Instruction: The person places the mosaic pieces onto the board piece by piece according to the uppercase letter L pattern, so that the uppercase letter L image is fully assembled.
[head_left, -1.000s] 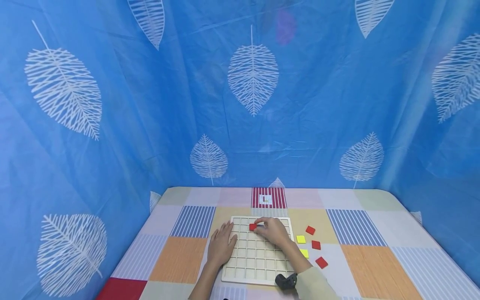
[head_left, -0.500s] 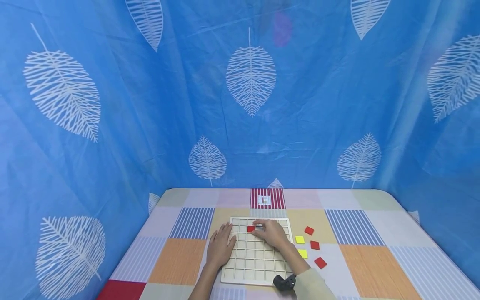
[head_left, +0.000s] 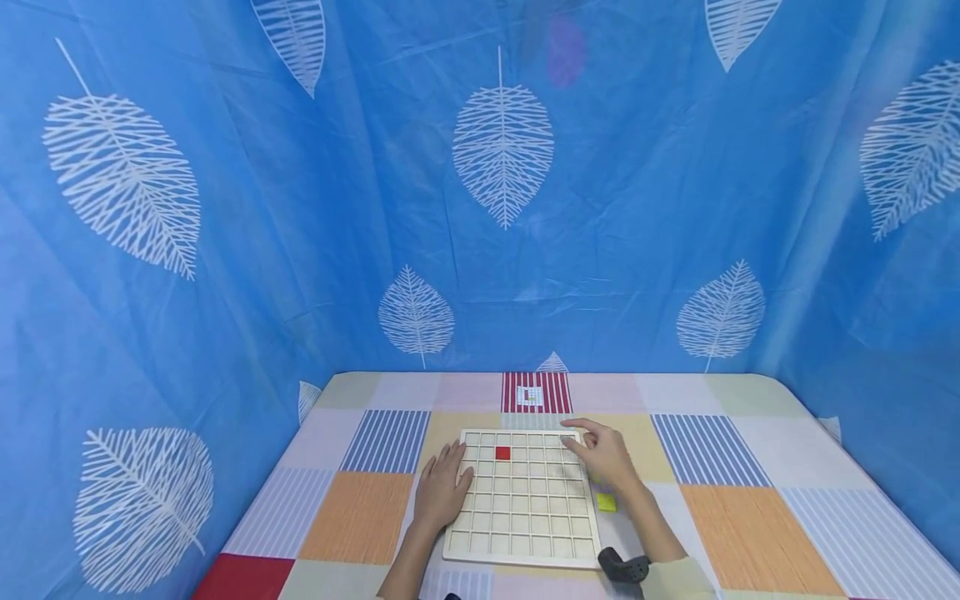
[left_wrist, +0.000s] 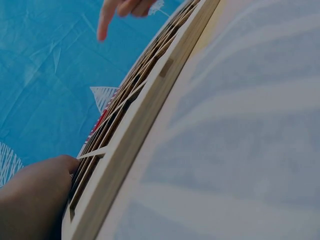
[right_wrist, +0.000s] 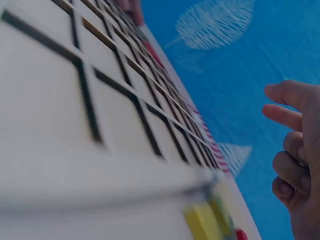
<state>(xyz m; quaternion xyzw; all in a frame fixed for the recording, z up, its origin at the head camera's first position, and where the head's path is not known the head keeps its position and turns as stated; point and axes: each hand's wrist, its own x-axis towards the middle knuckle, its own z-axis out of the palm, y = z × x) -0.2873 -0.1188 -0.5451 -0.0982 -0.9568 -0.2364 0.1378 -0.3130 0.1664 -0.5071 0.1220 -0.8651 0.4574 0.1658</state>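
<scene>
A cream-coloured grid board point(head_left: 517, 561) lies flat on the patchwork cloth. One red square tile point(head_left: 503, 453) sits in a cell of its second row from the far edge. My left hand point(head_left: 441, 490) rests along the board's left side with its fingers stretched forward. Over the far right corner of the board is my right hand point(head_left: 606, 457), holding nothing. Its thumb and index finger are spread apart while the other fingers curl loosely, as the right wrist view shows. Right of the board, under that forearm, a yellow tile point(head_left: 606, 502) lies on the cloth.
Another red tile point(right_wrist: 241, 234) shows at the lower edge of the right wrist view. A small card with a grid picture point(head_left: 530, 397) lies beyond the board. A black device point(head_left: 624, 567) is on my right wrist. Blue leaf-printed curtain point(head_left: 600, 250) surrounds the table.
The right hand has let go of the red tile, which now lies in its cell, and has moved right to the board's edge, covering the loose tiles there. The left hand stays put.
</scene>
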